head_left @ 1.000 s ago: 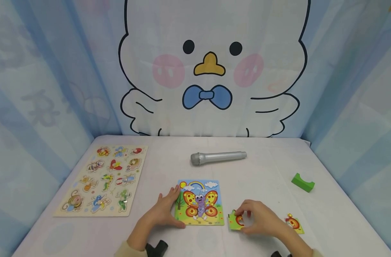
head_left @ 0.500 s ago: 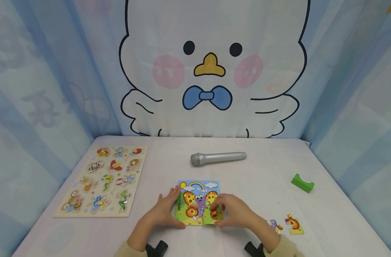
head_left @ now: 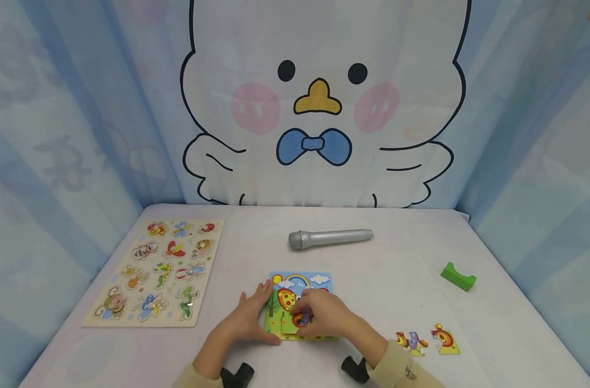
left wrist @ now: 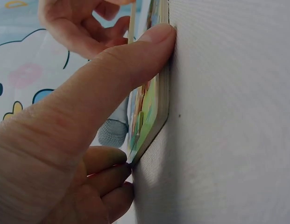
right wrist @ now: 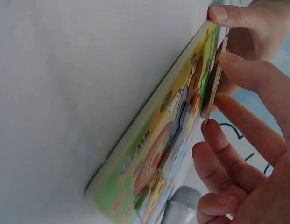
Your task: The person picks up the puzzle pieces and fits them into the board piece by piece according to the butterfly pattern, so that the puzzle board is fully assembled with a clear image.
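A square butterfly puzzle board (head_left: 300, 278) lies flat near the table's front. My left hand (head_left: 246, 319) rests at its left side, fingers spread, with the thumb at the near left corner and fingertips by the far left corner. Over the board, my right hand (head_left: 327, 314) pinches a thin puzzle piece (right wrist: 214, 86) between thumb and fingers. Edge-on in the right wrist view, the piece is tilted and held just above the board's surface. My right hand hides much of the butterfly picture in the head view.
Two groups of loose puzzle pieces, one purple and orange (head_left: 413, 343), one with a swirl (head_left: 445, 339), lie at right. A grey toy microphone (head_left: 331, 238) lies behind the board. A green block (head_left: 458, 277) is at right, a wooden animal puzzle (head_left: 156, 272) at left.
My right hand has carried the green and orange puzzle piece leftward from beside the board, over its right part, to its lower left and middle. My left hand has stayed in place.
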The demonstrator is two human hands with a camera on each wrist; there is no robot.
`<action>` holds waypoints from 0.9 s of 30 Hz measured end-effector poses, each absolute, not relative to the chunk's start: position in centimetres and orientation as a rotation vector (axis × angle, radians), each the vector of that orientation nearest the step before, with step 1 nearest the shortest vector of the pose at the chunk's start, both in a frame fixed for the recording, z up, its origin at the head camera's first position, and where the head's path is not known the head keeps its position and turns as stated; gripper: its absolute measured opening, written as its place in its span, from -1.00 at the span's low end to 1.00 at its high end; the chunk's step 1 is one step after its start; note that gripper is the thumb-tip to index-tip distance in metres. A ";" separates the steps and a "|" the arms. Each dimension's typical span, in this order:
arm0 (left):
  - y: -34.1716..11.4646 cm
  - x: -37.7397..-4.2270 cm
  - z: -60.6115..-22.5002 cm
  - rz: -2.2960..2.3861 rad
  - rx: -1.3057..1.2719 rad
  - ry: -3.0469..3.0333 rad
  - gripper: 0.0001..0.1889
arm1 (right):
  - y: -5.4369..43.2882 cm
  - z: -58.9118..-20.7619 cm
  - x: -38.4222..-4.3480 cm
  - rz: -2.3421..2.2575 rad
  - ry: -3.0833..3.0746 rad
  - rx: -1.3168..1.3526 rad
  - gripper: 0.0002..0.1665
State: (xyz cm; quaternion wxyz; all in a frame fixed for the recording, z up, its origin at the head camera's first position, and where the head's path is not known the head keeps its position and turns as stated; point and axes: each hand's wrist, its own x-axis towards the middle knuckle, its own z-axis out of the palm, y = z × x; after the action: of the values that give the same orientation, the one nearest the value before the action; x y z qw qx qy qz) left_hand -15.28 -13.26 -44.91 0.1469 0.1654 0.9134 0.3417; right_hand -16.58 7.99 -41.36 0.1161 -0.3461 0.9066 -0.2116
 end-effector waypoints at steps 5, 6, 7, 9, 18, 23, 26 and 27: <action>-13.3 -15.3 -44.8 0.992 0.473 2.621 0.20 | 6.8 -41.4 -16.6 -0.546 2.670 -0.992 -0.61; -13.3 -15.3 -44.8 0.993 0.473 2.620 0.20 | 6.6 -41.4 -16.6 -0.538 2.669 -0.990 -0.62; -13.3 -15.4 -44.8 0.995 0.473 2.619 0.20 | 6.4 -41.4 -16.6 -0.532 2.665 -0.990 -0.62; -13.3 -15.4 -44.9 0.996 0.469 2.617 0.20 | 6.1 -41.5 -16.7 -0.534 2.657 -0.998 -0.64; -13.3 -15.4 -44.8 1.001 0.461 2.612 0.19 | 5.2 -41.8 -16.8 -0.500 2.674 -1.019 -0.68; -13.3 -15.4 -44.9 0.997 0.453 2.613 0.19 | 4.9 -41.8 -16.8 -0.513 2.647 -0.968 -0.70; -13.3 -15.4 -44.9 0.997 0.455 2.615 0.19 | 4.8 -41.7 -16.8 -0.522 2.633 -0.945 -0.71; -13.3 -15.4 -44.9 0.999 0.457 2.614 0.19 | 4.8 -41.7 -16.8 -0.522 2.631 -0.945 -0.71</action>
State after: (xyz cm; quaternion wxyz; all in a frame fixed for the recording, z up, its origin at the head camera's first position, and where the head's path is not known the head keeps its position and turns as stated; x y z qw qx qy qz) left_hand -15.42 -13.29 -44.93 0.1523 0.1594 0.9111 0.3483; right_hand -16.79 4.84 -41.74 0.1482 -0.3285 0.9150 -0.1817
